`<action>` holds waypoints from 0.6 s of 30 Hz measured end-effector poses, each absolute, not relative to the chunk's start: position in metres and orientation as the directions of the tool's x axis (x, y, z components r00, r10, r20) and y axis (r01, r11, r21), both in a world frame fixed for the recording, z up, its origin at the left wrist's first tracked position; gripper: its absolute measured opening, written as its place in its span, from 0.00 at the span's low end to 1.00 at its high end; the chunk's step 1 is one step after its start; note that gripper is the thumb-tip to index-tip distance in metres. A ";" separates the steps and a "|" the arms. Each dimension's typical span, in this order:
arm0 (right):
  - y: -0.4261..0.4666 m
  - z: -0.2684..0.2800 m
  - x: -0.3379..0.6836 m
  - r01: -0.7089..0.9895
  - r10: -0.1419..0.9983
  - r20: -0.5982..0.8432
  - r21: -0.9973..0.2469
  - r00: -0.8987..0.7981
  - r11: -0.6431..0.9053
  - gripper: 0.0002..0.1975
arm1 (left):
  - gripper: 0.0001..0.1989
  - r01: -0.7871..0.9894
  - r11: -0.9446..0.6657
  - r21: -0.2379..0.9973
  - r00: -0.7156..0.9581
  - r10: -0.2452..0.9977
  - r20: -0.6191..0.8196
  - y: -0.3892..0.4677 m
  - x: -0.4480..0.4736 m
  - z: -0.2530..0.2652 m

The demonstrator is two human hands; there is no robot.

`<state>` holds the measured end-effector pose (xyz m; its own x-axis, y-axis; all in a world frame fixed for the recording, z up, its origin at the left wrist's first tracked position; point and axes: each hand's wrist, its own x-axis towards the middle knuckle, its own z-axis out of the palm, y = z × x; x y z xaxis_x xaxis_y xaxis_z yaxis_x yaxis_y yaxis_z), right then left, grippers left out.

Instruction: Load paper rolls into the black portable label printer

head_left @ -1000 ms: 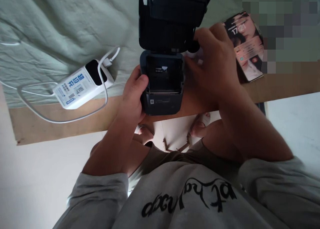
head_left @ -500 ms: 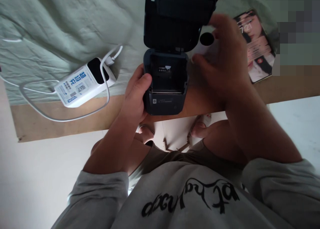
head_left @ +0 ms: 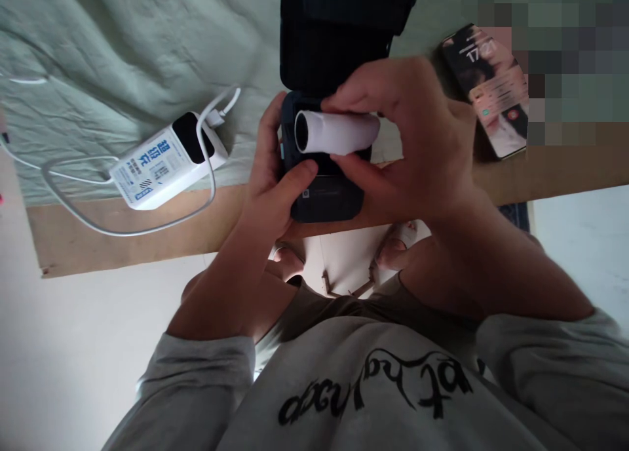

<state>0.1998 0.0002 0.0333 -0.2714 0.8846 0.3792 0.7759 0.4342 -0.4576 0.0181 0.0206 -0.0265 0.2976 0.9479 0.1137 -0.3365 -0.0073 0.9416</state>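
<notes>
A small dark label printer [head_left: 327,202] stands at the table's front edge with its black lid [head_left: 344,35] swung up and back. My left hand [head_left: 278,176] grips the printer's left side, its thumb on the front rim of the bay. Between the thumb and fingers of my right hand [head_left: 413,136] is a white paper roll [head_left: 339,132], lying crosswise over the bay, its hollow dark end facing left. The roll and my fingers hide most of the bay, so I cannot tell how deep the roll sits.
Left of the printer lies a white power bank [head_left: 152,169] with a looped white cable [head_left: 98,228]. A lit phone [head_left: 486,97] rests on the right. Green cloth [head_left: 122,44] covers the table behind a brown wooden edge [head_left: 98,241].
My right hand has brought the white roll leftward from beside the printer to over its bay. My left thumb has shifted down and right along the rim.
</notes>
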 end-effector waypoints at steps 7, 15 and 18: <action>0.007 0.027 0.199 0.823 0.873 0.398 -0.369 -0.280 0.432 0.08 | 0.26 -0.379 -0.014 0.925 0.295 0.946 0.135 0.018 0.021 -0.024; 0.003 0.025 0.201 0.643 0.689 0.519 -0.305 -0.507 0.703 0.06 | 0.30 -0.370 -0.041 0.928 0.339 0.924 0.176 0.024 0.015 -0.036; 0.007 0.020 0.202 0.553 0.659 0.607 -0.393 -0.444 0.735 0.07 | 0.41 -0.268 -0.085 0.960 0.328 0.929 0.174 0.028 0.010 -0.048</action>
